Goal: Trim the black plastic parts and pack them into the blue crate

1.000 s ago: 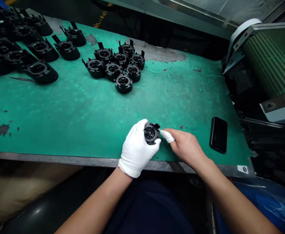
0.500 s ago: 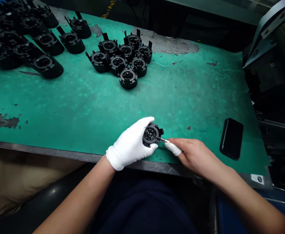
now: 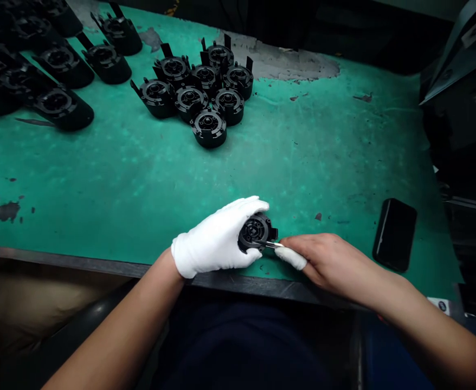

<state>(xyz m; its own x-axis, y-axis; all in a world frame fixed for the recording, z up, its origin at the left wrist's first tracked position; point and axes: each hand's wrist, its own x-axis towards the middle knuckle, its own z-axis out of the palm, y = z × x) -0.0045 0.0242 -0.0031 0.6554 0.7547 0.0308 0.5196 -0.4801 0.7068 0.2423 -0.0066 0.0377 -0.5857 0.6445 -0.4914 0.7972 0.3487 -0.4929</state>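
My left hand (image 3: 217,238), in a white glove, curls around a round black plastic part (image 3: 255,230) near the table's front edge. The part's ringed, recessed face is turned up, and a small tab sticks out on its right side. My right hand (image 3: 323,257) is bare but for a white cover on one digit. It grips a slim metal-tipped tool (image 3: 268,244), whose tip lies at the lower face of the part. The tool's handle is hidden in my fingers, so its exact kind does not show.
Several similar black parts (image 3: 208,129) stand grouped at the back middle of the green table (image 3: 140,179). More taller black housings (image 3: 63,108) crowd the back left. A black phone (image 3: 395,234) lies on the right. Grey patches show where the green surface has peeled.
The tool's tip has shifted left and down across the part's face. The part sits slightly lower and more to the right in view, still in my left hand. The camera view has moved a little.
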